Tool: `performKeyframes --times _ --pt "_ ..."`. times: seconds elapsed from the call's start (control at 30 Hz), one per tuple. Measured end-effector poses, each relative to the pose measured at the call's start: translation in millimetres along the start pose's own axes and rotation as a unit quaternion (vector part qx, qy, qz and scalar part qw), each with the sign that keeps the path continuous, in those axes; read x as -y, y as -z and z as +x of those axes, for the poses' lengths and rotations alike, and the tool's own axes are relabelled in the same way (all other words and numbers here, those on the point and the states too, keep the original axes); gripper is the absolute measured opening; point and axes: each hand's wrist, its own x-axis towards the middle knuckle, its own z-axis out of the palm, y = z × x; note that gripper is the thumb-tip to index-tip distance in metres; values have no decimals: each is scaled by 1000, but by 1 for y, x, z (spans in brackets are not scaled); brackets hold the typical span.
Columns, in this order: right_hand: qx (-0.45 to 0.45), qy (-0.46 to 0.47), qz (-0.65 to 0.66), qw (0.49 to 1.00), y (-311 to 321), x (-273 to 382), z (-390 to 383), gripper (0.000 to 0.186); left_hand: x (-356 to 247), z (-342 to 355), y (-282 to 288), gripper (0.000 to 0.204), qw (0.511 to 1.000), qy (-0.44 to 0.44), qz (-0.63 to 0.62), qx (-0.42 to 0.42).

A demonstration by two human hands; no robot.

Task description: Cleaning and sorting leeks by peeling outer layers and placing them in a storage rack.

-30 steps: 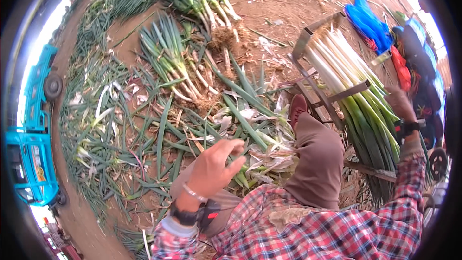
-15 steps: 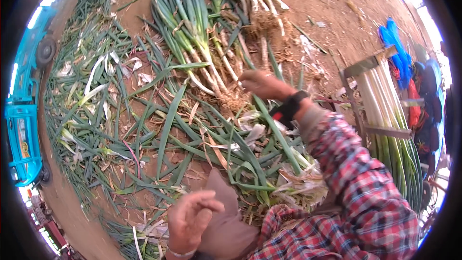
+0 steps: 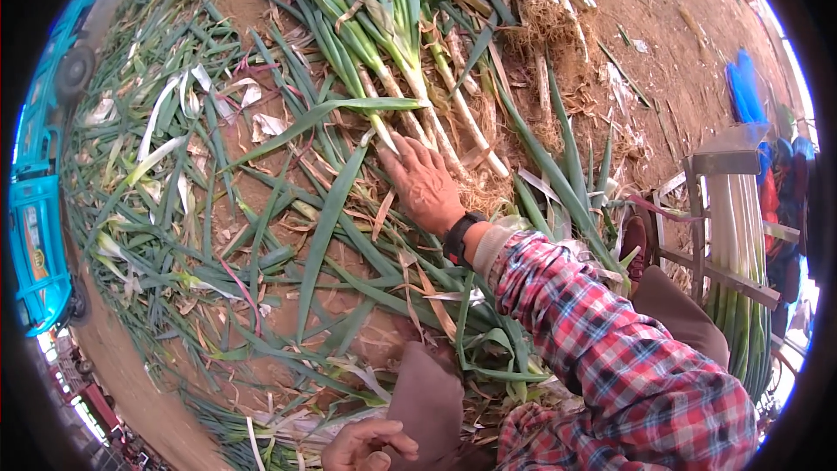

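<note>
My right hand (image 3: 425, 185) reaches over the root end of a bundle of long green onions (image 3: 384, 44). Its fingers are stretched out against the pale stalks, touching them without closing round them. The onions lie on the dirt, leaves pointing away from me, with brown roots still on. At the lower edge, my left hand (image 3: 370, 445) hovers near my knee, fingers loosely bent and apart, nothing visible in it. Part of that hand is cut off by the picture's edge. More rooted onions (image 3: 532, 0) lie beyond, to the right.
Stripped leaves and peelings (image 3: 166, 174) cover the ground to the left and in front. On the right, a metal rack (image 3: 697, 209) holds cleaned onions (image 3: 737, 227). A blue bag (image 3: 747, 92) lies behind it. A blue truck (image 3: 39, 253) stands far left.
My right hand has moved left onto the pale stalks, its fingers now stretched out. My left hand has dropped lower, partly out of the picture. The whole view has shifted.
</note>
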Motion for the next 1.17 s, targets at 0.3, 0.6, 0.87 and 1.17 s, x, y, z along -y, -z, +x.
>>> performKeyframes --times 0.3,0.6,0.87,1.17 --pt "99 -112 298 943 41 4 -50 36 21 -16 5 39 995 -23 -93 -4" --pt "92 4 410 907 283 72 -206 32 -3 -14 -45 39 978 -59 -190 -69" --pt "190 16 432 881 358 123 -306 33 -50 -61 -123 25 960 -234 -153 -22" --pt "129 46 731 668 374 165 -287 26 -23 -116 -150 55 943 -310 -123 12"
